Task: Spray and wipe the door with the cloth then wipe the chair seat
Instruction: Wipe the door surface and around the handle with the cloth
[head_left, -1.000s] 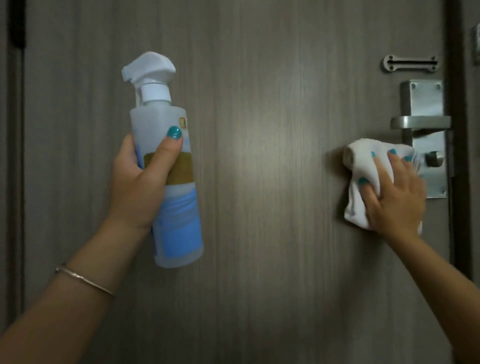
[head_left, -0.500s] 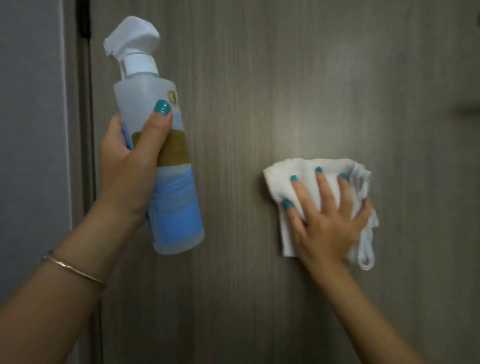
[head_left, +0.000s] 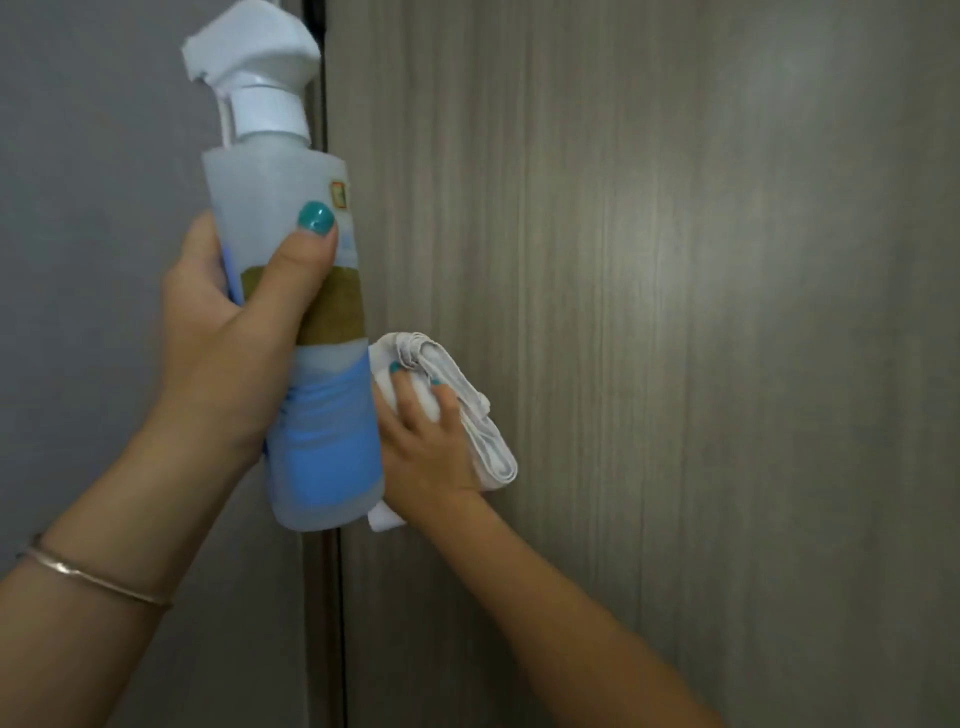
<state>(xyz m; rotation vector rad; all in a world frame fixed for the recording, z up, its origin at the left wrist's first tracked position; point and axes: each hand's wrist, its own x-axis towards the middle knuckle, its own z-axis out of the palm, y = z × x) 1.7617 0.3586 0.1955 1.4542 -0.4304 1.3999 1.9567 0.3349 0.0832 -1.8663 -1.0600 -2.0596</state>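
The left hand (head_left: 228, 338) holds a translucent plastic spray bottle with a white trigger head and a blue and brown label (head_left: 306, 332), upright and tilted slightly; its grip is wrapped round the middle of the bottle, thumb across the front (teal nail polish on the thumbnail), the other fingers hidden behind. A thin metal bangle (head_left: 93, 577) sits on the left wrist. The bottle's nozzle points left, and the bottle is raised in front of the seam where a plain grey wall (head_left: 104, 156) meets the dark door frame edge (head_left: 324, 597).

The right hand (head_left: 426, 447) lies flat with fingers spread over a bunched white cloth (head_left: 483, 431), pressing it against the grey-brown wood-grain door (head_left: 675, 312). Its grip is loose: the fingers lie mostly straight on the fabric rather than curled round it, though the bottle hides part of the hand, so the outer fingers cannot be seen. The cloth sits at the door's left edge, just beside the frame, at about mid height in the view, and folds of it stick out to the right of the hand and a corner below the wrist. The lower part of the bottle overlaps the left side of the cloth and hand. A soft patch of light falls on the door to the right.
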